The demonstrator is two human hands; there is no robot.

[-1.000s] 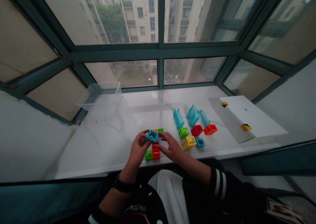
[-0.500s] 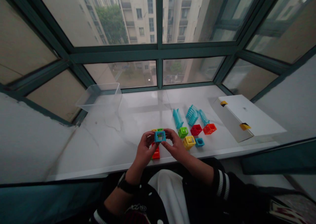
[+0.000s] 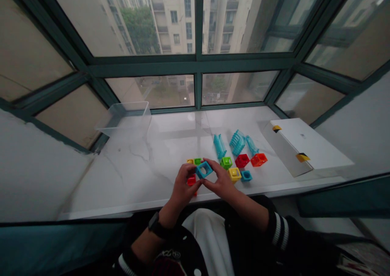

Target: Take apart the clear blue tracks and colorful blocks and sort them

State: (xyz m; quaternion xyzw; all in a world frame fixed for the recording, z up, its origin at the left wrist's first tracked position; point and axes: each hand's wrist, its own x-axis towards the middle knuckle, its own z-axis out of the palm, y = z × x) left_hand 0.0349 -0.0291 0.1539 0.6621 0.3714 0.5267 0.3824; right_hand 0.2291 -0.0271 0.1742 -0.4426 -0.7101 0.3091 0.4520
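Note:
My left hand (image 3: 183, 184) and my right hand (image 3: 222, 182) meet over the near edge of the white marble sill (image 3: 137, 162). Both pinch a small hollow blue cube (image 3: 204, 169), tilted, held just above the sill. Under and behind the hands lies a cluster of joined cubes: a red one (image 3: 191, 180) by my left thumb, a yellow one (image 3: 190, 161) and a green one (image 3: 198, 160) at the far side. A dark watch sits on my left wrist.
Right of my hands lie loose cubes: green (image 3: 226, 162), yellow (image 3: 235, 174), blue (image 3: 246, 175), red (image 3: 242, 160), orange-red (image 3: 259, 159). Three ribbed turquoise pieces (image 3: 237, 142) lie behind them. A clear plastic tub (image 3: 124, 117) stands far left, a white box (image 3: 300, 145) at right.
The blue cube has turned in my fingers, shifted right and sunk slightly. Both hands moved right with it; the green cube by my left hand is now hidden.

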